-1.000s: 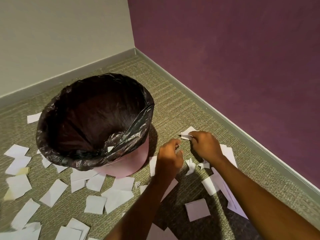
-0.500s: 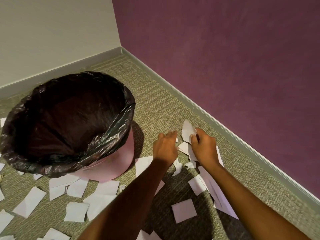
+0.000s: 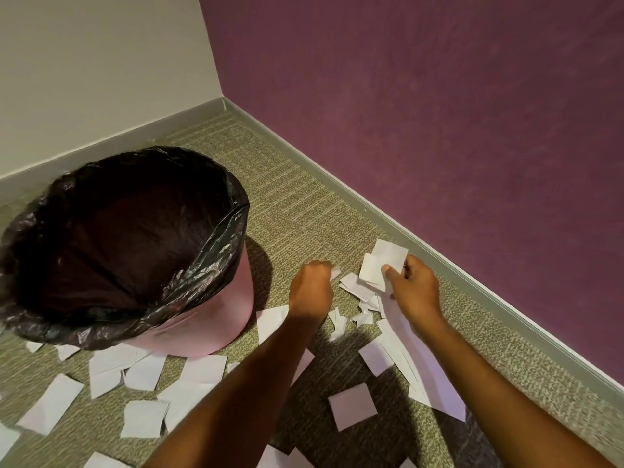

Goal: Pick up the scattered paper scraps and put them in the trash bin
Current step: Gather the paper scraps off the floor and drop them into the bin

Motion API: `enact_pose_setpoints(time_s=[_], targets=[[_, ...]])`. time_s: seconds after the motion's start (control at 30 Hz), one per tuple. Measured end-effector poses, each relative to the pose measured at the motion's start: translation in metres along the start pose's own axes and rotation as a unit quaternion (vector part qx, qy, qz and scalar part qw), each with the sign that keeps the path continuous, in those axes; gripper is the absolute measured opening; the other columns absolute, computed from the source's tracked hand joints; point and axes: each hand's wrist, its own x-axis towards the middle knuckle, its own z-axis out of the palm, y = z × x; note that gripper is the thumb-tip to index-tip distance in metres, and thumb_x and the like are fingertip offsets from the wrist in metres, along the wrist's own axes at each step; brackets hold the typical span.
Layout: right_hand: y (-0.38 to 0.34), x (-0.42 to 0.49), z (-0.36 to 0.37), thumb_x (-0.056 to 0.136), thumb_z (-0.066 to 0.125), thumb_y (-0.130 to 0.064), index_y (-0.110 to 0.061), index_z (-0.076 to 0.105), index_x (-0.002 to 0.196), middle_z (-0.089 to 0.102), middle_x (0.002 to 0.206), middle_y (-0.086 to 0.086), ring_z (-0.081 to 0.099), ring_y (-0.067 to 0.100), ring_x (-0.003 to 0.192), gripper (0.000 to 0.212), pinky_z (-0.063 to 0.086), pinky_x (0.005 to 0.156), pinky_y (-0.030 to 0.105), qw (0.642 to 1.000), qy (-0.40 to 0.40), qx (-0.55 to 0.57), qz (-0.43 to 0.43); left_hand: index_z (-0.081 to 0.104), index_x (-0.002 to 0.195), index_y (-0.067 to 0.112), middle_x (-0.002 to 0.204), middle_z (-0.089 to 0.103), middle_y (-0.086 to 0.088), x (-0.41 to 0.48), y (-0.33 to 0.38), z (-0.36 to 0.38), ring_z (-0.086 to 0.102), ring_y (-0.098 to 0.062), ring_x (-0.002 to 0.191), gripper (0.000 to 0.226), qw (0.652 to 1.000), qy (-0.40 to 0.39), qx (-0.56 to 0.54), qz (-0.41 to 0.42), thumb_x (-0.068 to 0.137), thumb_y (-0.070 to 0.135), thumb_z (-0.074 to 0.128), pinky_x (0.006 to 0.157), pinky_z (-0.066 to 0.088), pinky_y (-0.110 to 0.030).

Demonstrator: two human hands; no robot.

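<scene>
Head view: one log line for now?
left hand: grips small scrap | right hand: pinches scrap stack | trash bin: upright | floor scraps: many on carpet

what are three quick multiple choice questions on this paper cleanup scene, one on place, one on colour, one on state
1. The trash bin stands:
A) left of the left hand
B) between the hands
C) touching the purple wall

2. Below its black liner, the bin is:
A) blue
B) pink
C) green

3. The right hand:
A) lies flat on the carpet
B) reaches into the bin
C) holds paper scraps

Answers:
1 A, the bin sits left of both arms.
2 B, a pink side shows under the liner.
3 C, its fingers pinch several white scraps.
</scene>
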Motion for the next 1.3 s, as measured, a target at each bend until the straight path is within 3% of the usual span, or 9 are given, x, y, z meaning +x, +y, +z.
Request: enact_pose_setpoints(time_s=[0.1,0.23,0.37,0.53,0.77,0.87,1.03,1.17,1.3], targets=[[-0.02,-0.014,0.005,0.101,0.074,-0.021,-0.016,0.07,0.103,0.074,0.102,0.021,0.075,0.037,0.086,0.006,0.065,0.073,0.058,0.998,-0.031,0.063,0.005,0.07,0.111,0.008,0.105,0.074,-0.012,-0.011,0.015,-0.006,0.072,-0.029,0.093,0.016,0.964,0.027,-0.234,-0.126,0.104,0.008,0.055,0.073,0.055,-0.036],[-0.063,-0.035,0.01,0.103,0.071,-0.01,-0.015,0.071,0.124,0.081,0.113,0.01,0.082,0.031,0.092,0.021,0.069,0.074,0.047,0.977,-0.079,0.199,0.01,0.065,0.116,0.011,0.112,0.077,-0.018,-0.024,0.048,-0.039,0.078,-0.033,0.095,0.021,0.763,-0.022,-0.603,-0.232,0.106,0.016,0.047,0.078,0.067,-0.046],[-0.116,-0.051,0.004,0.105,0.068,-0.01,-0.01,0.067,0.132,0.082,0.115,0.007,0.082,0.03,0.096,0.027,0.069,0.08,0.044,0.959,-0.094,0.266,-0.019,0.063,0.119,0.01,0.117,0.076,-0.023,-0.036,0.071,-0.097,0.073,-0.046,0.111,0.023,0.698,0.022,-0.69,-0.192,0.104,0.016,0.047,0.091,0.062,-0.056],[-0.203,-0.082,-0.005,0.106,0.066,-0.011,-0.011,0.064,0.133,0.08,0.122,0.004,0.08,0.027,0.105,0.027,0.069,0.082,0.041,0.933,-0.114,0.319,-0.126,0.061,0.125,0.011,0.111,0.078,-0.011,-0.058,0.093,-0.188,0.072,-0.017,0.085,0.018,0.658,0.165,-0.726,-0.114,0.111,0.013,0.05,0.071,0.058,-0.03],[-0.282,-0.129,0.026,0.106,0.067,-0.009,-0.009,0.06,0.136,0.077,0.124,0.007,0.08,0.018,0.103,0.031,0.065,0.079,0.031,0.904,-0.229,0.295,-0.207,0.057,0.137,0.012,0.125,0.073,-0.012,-0.088,0.074,-0.268,0.072,-0.014,0.1,0.026,0.575,0.294,-0.755,-0.116,0.113,0.012,0.048,0.073,0.057,-0.021],[-0.286,-0.139,0.052,0.103,0.071,-0.008,-0.014,0.06,0.134,0.078,0.121,0.005,0.079,0.02,0.107,0.034,0.068,0.089,0.043,0.905,-0.288,0.227,-0.217,0.06,0.143,0.016,0.13,0.073,-0.007,-0.1,0.045,-0.281,0.075,-0.019,0.113,0.033,0.568,0.338,-0.735,-0.15,0.113,0.018,0.048,0.083,0.06,-0.023],[-0.277,-0.147,0.081,0.096,0.077,-0.017,-0.029,0.061,0.136,0.078,0.12,-0.005,0.077,0.011,0.11,0.045,0.065,0.096,0.047,0.908,-0.327,0.11,-0.238,0.065,0.136,-0.004,0.099,0.067,0.014,-0.106,-0.023,-0.272,0.069,-0.016,0.098,0.041,0.751,0.395,-0.501,-0.173,0.107,0.02,0.048,0.094,0.057,-0.034],[-0.272,-0.148,0.087,0.095,0.079,-0.016,-0.03,0.059,0.143,0.076,0.123,-0.009,0.074,0.008,0.111,0.054,0.065,0.095,0.042,0.912,-0.32,0.083,-0.244,0.051,0.153,0.004,0.118,0.067,0.004,-0.1,-0.032,-0.278,0.067,-0.023,0.118,0.053,0.726,0.368,-0.539,-0.217,0.111,0.036,0.042,0.119,0.044,-0.053],[-0.269,-0.146,0.09,0.095,0.078,-0.013,-0.027,0.061,0.142,0.075,0.125,-0.008,0.074,0.008,0.112,0.051,0.065,0.095,0.04,0.914,-0.312,0.076,-0.248,0.044,0.159,0.007,0.149,0.06,-0.01,-0.099,-0.03,-0.278,0.056,-0.01,0.116,0.065,0.702,0.36,-0.578,-0.207,0.111,0.05,0.035,0.121,0.04,-0.043]])
